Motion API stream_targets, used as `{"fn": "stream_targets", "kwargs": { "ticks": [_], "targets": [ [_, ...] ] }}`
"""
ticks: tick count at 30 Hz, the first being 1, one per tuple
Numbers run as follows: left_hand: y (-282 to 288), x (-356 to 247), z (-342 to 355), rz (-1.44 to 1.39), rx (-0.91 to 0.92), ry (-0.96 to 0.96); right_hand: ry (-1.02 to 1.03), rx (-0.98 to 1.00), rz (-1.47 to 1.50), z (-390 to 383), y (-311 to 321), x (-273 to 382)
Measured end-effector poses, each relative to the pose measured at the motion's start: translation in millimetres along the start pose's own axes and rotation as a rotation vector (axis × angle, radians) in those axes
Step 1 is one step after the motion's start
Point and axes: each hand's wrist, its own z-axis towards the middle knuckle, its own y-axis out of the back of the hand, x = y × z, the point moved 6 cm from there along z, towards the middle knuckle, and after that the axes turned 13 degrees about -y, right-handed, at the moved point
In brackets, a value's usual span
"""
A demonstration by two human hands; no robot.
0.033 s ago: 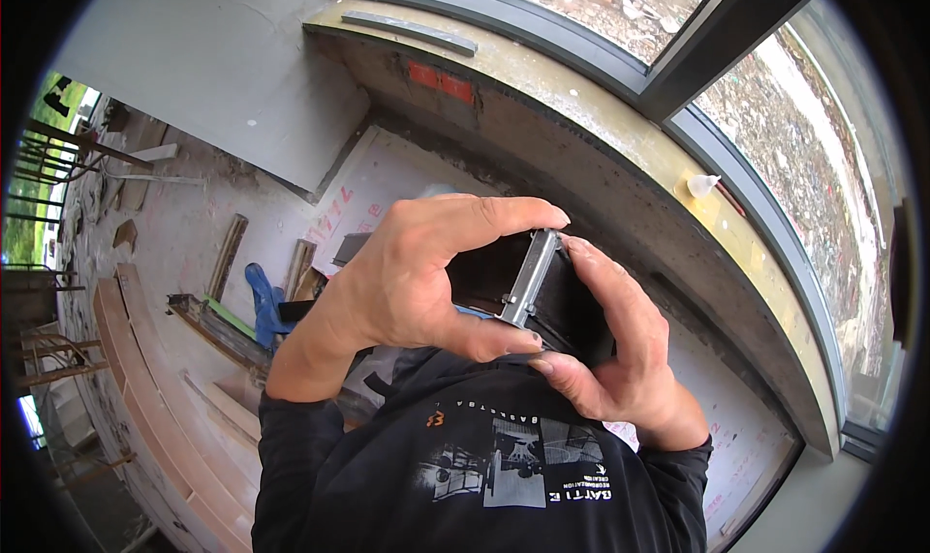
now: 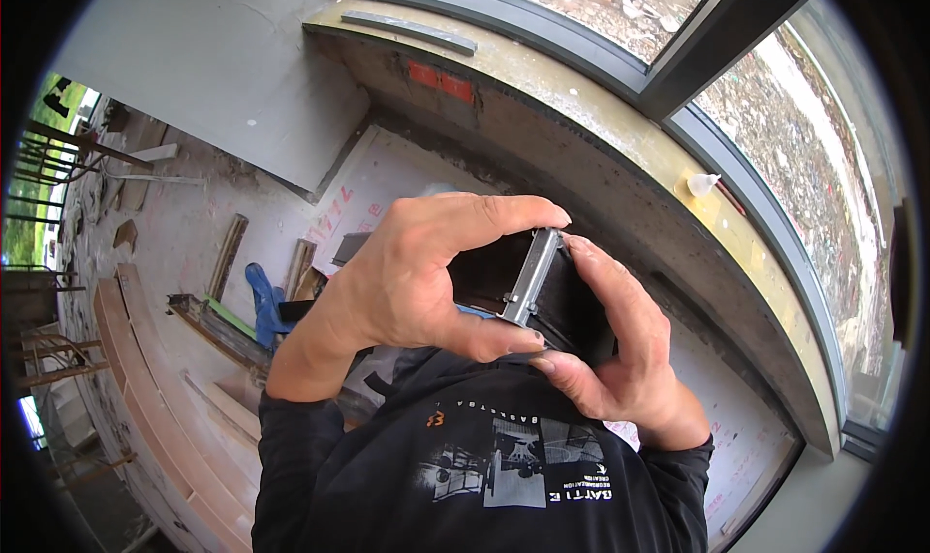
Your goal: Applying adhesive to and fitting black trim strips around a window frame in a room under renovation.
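Note:
My left hand grips a narrow silver-grey metal end piece with small tabs, index fingertip at its upper end and thumb at its lower end. My right hand holds the same piece from the other side, index finger at the top right, thumb curled below. A dark shape lies behind the piece, its form hard to make out. Left of my hands are a blue plastic tool and long metal pieces.
Above, a ledge under the window carries a grey bar, a small white funnel-like item and a red stick. Long tan boards lie at left beside debris and offcuts. A grey wall stands at upper left.

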Motion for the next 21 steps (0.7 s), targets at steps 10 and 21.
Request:
{"fn": "stream_targets", "kwargs": {
  "ticks": [10,21],
  "targets": [
    [-1.6,28.7,2.8,-0.017,-0.027,0.162,-0.213,-0.004,-0.088,7.0,-5.9,-19.8],
    [-12.4,151.9,19.7,-0.182,-0.004,0.626,-0.565,-0.144,-0.358,-33.3,-15.3,-137.4]
  ]
}}
